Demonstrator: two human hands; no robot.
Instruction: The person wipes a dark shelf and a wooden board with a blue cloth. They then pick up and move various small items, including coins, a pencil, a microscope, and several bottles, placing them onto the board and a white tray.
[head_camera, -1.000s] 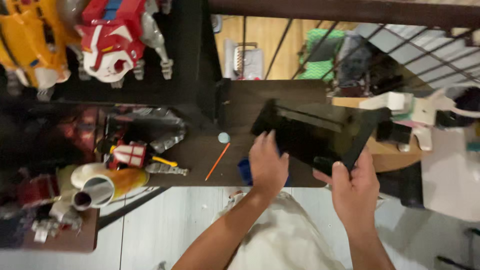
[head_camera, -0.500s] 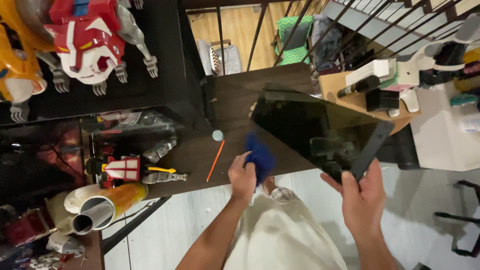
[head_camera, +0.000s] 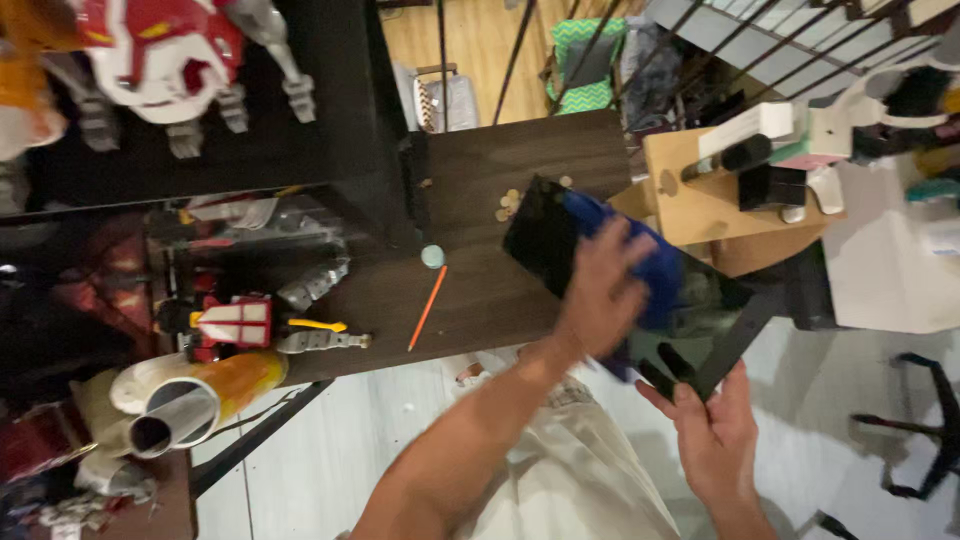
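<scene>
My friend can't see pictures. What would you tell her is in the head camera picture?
A person's left hand presses a blue cloth onto a dark glossy panel, which the right hand grips at its lower edge. Behind it, a dark wooden table holds an orange pencil and some coins, with toy robots on shelves to the left.

**Clearance around the dark surface**

I note open room on the surface left of the black panel. Obstacles: orange pencil, small teal ball, coins. Toy robot crowds the left edge.
</scene>
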